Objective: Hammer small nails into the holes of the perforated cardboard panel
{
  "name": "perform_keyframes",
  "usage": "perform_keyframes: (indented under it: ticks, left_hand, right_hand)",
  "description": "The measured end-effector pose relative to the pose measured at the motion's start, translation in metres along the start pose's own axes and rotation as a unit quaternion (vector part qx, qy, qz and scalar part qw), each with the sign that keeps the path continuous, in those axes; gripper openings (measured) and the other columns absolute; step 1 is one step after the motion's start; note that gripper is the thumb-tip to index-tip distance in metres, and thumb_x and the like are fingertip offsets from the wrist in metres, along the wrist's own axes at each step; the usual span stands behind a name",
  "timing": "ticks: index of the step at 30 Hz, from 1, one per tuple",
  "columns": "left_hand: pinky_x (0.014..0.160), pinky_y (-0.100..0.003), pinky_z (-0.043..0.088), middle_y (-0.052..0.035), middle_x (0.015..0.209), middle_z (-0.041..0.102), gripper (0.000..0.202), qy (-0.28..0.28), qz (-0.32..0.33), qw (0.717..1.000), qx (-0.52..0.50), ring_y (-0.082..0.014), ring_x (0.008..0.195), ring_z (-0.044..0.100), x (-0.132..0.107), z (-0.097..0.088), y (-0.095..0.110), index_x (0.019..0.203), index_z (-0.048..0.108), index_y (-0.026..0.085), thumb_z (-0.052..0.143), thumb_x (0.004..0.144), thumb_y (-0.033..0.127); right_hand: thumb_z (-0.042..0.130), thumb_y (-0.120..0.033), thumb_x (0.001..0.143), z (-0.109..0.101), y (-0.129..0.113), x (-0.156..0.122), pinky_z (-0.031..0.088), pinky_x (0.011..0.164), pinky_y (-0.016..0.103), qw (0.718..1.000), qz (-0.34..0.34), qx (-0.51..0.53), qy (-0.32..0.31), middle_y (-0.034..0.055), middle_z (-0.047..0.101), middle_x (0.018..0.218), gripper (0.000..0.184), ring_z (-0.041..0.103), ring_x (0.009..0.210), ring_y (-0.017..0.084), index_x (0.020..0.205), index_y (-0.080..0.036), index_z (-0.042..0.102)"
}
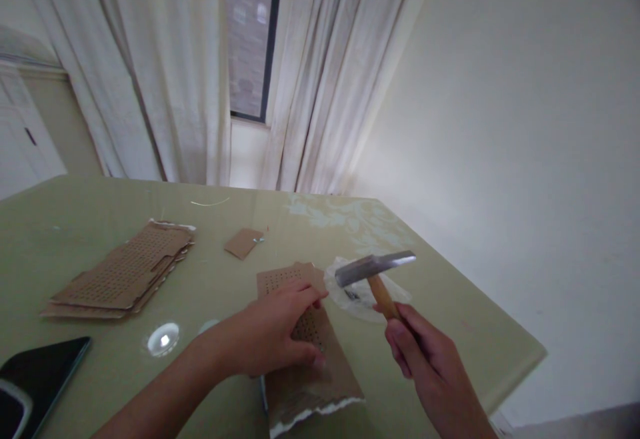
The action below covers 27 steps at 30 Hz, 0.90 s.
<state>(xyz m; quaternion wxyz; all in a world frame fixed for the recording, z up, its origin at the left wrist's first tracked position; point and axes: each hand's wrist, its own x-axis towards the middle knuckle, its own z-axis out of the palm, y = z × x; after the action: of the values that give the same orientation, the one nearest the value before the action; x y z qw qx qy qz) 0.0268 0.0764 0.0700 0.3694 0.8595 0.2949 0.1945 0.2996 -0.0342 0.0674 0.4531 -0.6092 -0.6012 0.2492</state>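
Observation:
A punched sheet of brown cardboard [340, 379] lies at the table's front middle, with rows of small holes and a torn, whitish near edge. Across it rests my left hand [280, 326], palm down, thumb and fingers apart on the surface; part of the holes is hidden beneath it. My right hand [420, 352] is closed round the wooden handle of a hammer [376, 267]. The hammer's metal head is raised to the right of the cardboard. Behind the head, a clear plastic bag [390, 299] lies on the table with small dark pieces in it.
A stack of punched cardboard sheets [125, 266] lies on the left of the pale green table [215, 292]. Farther back is a small cardboard piece [243, 243]. A dark flat device [45, 372] sits at the lower left. A wall [525, 159] runs along the right; curtains [175, 72] hang behind.

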Motion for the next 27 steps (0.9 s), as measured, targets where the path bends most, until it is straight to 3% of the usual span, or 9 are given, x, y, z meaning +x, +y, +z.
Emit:
perform_keyframes:
  ticks: [3,6,9,13,18,21,23,25,27]
  left_hand:
    - [0.107,-0.04,0.049,-0.0055,0.127,0.074,0.028,0.086,0.029,0.996,0.024,-0.0257,0.121,0.067,0.003,-0.006,0.002,0.129,0.07,0.025,0.063,0.102,0.025]
    - [0.103,-0.039,0.052,-0.0046,0.122,0.077,0.026,0.094,0.052,0.992,0.073,-0.0238,0.115,0.069,0.006,0.006,0.009,0.124,0.073,0.025,0.052,0.109,0.022]
    - [0.112,-0.046,0.051,-0.0027,0.134,0.075,0.027,0.048,0.088,0.985,0.141,-0.0261,0.124,0.069,0.007,0.03,0.013,0.132,0.07,0.028,0.059,0.108,0.032]
    - [0.126,-0.052,0.041,-0.0114,0.156,0.065,0.054,-0.011,0.136,0.966,0.221,-0.0325,0.146,0.059,0.007,0.053,0.003,0.15,0.061,0.023,0.053,0.108,0.057]
    - [0.125,-0.053,0.045,-0.0141,0.157,0.064,0.052,-0.011,0.126,0.963,0.238,-0.0339,0.146,0.059,0.011,0.061,-0.001,0.149,0.061,0.02,0.053,0.109,0.052]
    - [0.117,-0.044,0.052,-0.0069,0.146,0.071,0.033,0.03,0.09,0.981,0.168,-0.0278,0.136,0.065,0.011,0.051,0.005,0.136,0.068,0.024,0.059,0.107,0.036]
    - [0.112,-0.039,0.054,-0.0023,0.14,0.073,0.028,0.08,0.054,0.987,0.125,-0.0228,0.13,0.067,0.008,0.034,0.004,0.131,0.068,0.03,0.054,0.108,0.029]
    - [0.111,-0.042,0.052,-0.0024,0.137,0.073,0.029,0.13,-0.017,0.984,0.124,-0.024,0.128,0.067,0.003,0.011,-0.004,0.131,0.068,0.033,0.048,0.111,0.034]
    - [0.112,-0.05,0.05,-0.008,0.138,0.074,0.035,0.177,-0.117,0.965,0.155,-0.0306,0.128,0.067,-0.003,-0.01,-0.019,0.131,0.07,0.028,0.048,0.109,0.044]
  right_hand:
    - [0.076,-0.058,0.097,0.02,0.001,0.033,0.035,0.045,0.018,0.965,0.077,0.25,-0.012,-0.006,0.054,0.067,0.041,0.044,0.047,0.007,0.108,-0.019,0.076]
    - [0.089,-0.056,0.086,0.041,0.014,0.072,0.029,0.042,0.016,0.912,0.113,0.392,-0.042,-0.0089,0.05,0.063,0.046,0.036,0.043,0.003,0.107,-0.017,0.078]
    - [0.096,-0.064,0.07,0.062,0.035,0.103,0.027,0.038,0.016,0.899,0.112,0.419,-0.056,-0.0114,0.046,0.059,0.06,0.03,0.039,0.002,0.101,-0.017,0.078]
    - [0.093,-0.069,0.071,0.084,0.063,0.11,0.03,0.038,0.016,0.893,0.129,0.425,-0.074,-0.011,0.047,0.059,0.062,0.032,0.038,0.003,0.104,-0.018,0.079]
    - [0.092,-0.069,0.072,0.092,0.091,0.101,0.033,0.039,0.018,0.897,0.163,0.402,-0.088,-0.008,0.054,0.061,0.061,0.038,0.039,0.004,0.101,-0.016,0.08]
    - [0.092,-0.07,0.07,0.09,0.098,0.104,0.031,0.039,0.019,0.905,0.167,0.382,-0.081,-0.0069,0.055,0.061,0.062,0.039,0.039,0.005,0.096,-0.015,0.08]
    - [0.091,-0.067,0.074,0.086,0.096,0.106,0.032,0.041,0.02,0.911,0.161,0.37,-0.08,-0.0052,0.057,0.065,0.058,0.041,0.042,0.005,0.098,-0.015,0.08]
    - [0.09,-0.062,0.078,0.08,0.091,0.105,0.033,0.044,0.021,0.918,0.15,0.358,-0.083,-0.0032,0.061,0.069,0.053,0.043,0.045,0.006,0.101,-0.016,0.08]
    - [0.09,-0.058,0.08,0.074,0.083,0.103,0.034,0.047,0.022,0.925,0.135,0.344,-0.089,-0.0016,0.063,0.073,0.048,0.045,0.048,0.007,0.102,-0.016,0.081]
